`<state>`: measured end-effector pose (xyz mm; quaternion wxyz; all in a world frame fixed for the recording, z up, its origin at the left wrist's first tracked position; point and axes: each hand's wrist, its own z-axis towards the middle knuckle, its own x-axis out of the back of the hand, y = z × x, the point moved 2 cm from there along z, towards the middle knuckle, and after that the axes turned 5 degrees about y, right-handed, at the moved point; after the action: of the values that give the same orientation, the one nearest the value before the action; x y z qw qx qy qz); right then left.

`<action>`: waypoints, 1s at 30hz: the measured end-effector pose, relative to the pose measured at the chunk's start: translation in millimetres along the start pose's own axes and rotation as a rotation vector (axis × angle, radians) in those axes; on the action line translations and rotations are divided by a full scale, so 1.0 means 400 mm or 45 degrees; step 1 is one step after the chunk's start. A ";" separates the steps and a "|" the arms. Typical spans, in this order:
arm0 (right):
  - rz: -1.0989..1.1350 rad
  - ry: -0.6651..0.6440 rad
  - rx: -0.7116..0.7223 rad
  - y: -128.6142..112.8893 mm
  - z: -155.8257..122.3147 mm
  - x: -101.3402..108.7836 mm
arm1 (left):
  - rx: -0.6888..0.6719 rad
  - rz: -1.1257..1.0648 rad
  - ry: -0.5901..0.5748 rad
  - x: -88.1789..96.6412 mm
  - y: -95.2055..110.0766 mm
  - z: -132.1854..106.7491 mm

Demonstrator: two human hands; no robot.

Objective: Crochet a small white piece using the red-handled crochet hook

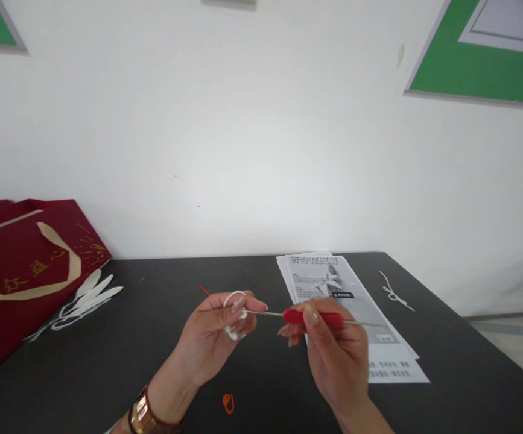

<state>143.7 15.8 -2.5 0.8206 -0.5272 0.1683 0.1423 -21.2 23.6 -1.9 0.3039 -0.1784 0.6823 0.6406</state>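
My left hand (216,334) pinches a small piece of white yarn work (231,331), with a loop of yarn curving over the fingers. In my right hand (333,349) is a crochet hook (313,318) with a red grip, held between thumb and fingers. Its thin metal shaft points left, and the tip reaches the white yarn at my left fingertips. Whether the tip passes through a stitch is too small to tell. A metal end also sticks out of the grip to the right.
Printed pattern sheets (370,313) lie under and behind my right hand. An orange stitch marker (228,403) rests near the front. White crocheted petals (91,298) lie by a dark red gift bag (26,259) at left. A white yarn scrap (394,294) lies at right on the black table (152,325).
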 end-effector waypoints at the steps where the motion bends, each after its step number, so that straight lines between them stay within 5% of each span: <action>1: -0.002 0.003 -0.001 0.000 0.000 0.000 | 0.001 -0.001 -0.001 -0.001 0.000 0.000; 7: 0.004 0.016 -0.066 0.004 0.003 -0.002 | 0.009 -0.009 -0.002 0.002 -0.001 0.004; 19: 0.524 0.098 -0.788 0.068 0.021 -0.023 | 0.094 -0.046 -0.101 0.019 -0.018 0.000; 30: 0.670 0.138 -0.980 0.078 0.017 -0.026 | -0.032 0.053 -0.019 0.021 -0.010 -0.003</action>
<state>122.2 34.1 -21.0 0.4913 -0.7394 0.2740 0.3700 -25.3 23.1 -10.5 0.2933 -0.1632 0.6756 0.6564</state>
